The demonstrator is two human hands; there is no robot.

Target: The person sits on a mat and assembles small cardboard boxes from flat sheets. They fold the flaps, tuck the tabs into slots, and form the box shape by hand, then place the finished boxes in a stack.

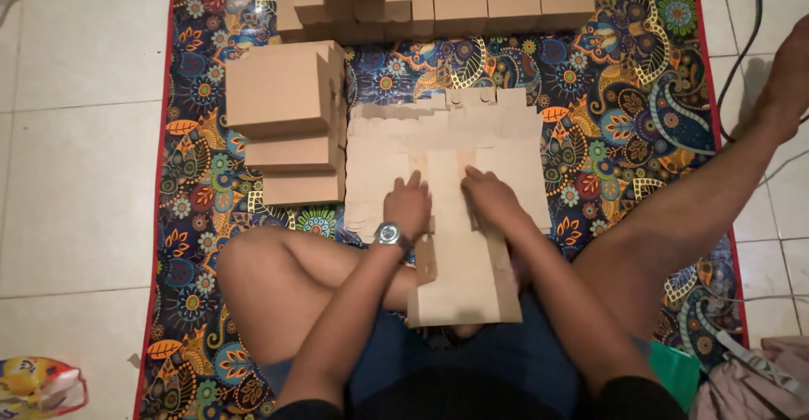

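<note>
Cardboard blank (pixel 459 272) under both hands, folded boxes (pixel 286 121) stacked just left.

A single head-worn camera is looking almost straight down from the seated person's own height, facing forward over the lap. It is sitting close to the left hand (pixel 410 208) and right hand (pixel 491 201) at centre frame, while taking in the whole patterned mat (pixel 624 91) and the tiled floor (pixel 76 176) on both sides.

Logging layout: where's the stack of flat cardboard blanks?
Head view, centre: flat cardboard blanks lie on the patterned mat, under both hands, right of the folded boxes.
</note>
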